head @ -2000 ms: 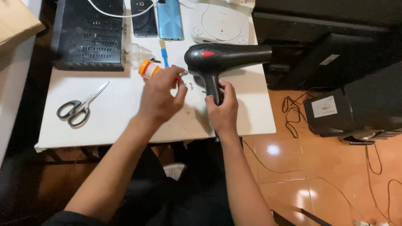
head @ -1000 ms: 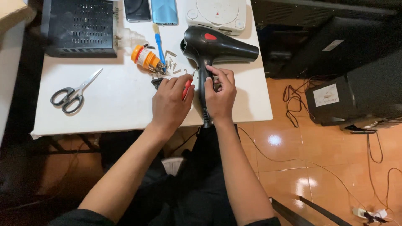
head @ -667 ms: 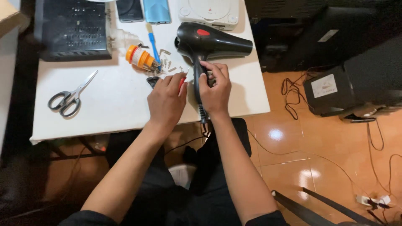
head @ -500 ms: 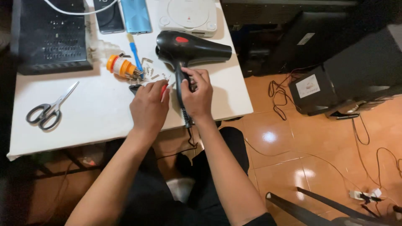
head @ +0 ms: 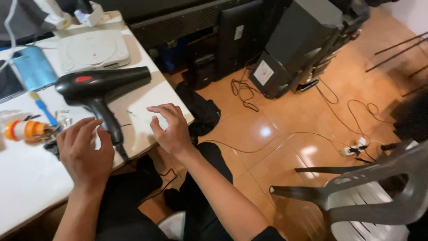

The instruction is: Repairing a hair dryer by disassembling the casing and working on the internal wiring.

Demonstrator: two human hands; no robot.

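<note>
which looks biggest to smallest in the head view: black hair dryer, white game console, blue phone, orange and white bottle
1. black hair dryer
2. white game console, a close second
3. blue phone
4. orange and white bottle

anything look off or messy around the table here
The black hair dryer lies loose on the white table, its handle reaching the front edge, with cables strewn on the floor. Nothing looks spilled or broken.

Black hair dryer with a red oval mark, on a white table. Off-white round-lidded console, far. Light blue phone, far left. Blue-handled tool. Orange-and-white banded spool, left. Glossy orange floor tiles. Grey plastic chair, near right.
</note>
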